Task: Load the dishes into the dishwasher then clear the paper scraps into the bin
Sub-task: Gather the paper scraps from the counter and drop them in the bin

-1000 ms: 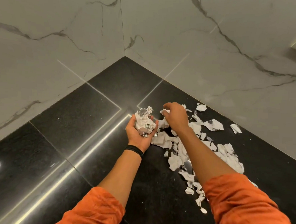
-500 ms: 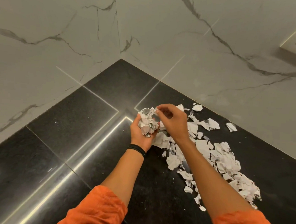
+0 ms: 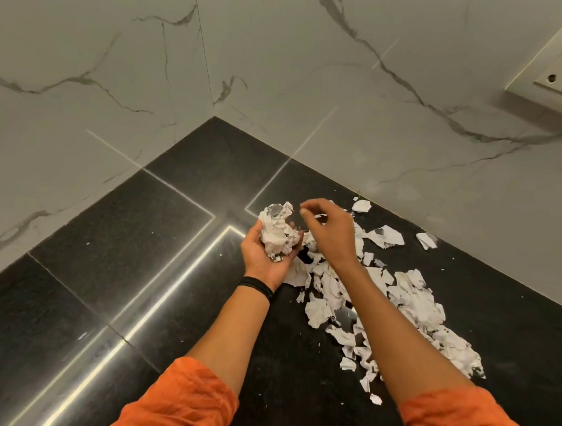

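A crumpled wad of paper scraps (image 3: 276,234) is cupped in the curled fingers of the upturned left hand (image 3: 265,261). The right hand (image 3: 332,235) is held just beside it with its fingers loosely bent; whether a sliver is pinched cannot be told. Loose paper scraps (image 3: 409,306) are spread over the black countertop (image 3: 122,252) beneath the right forearm, near the marble wall (image 3: 441,156). Bare counter is seen left of the left hand, up to the corner where the 2 walls meet.

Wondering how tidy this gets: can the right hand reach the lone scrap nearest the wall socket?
Probably yes: the right hand hovers nearby, with only flat scraps between it and the lone scrap.
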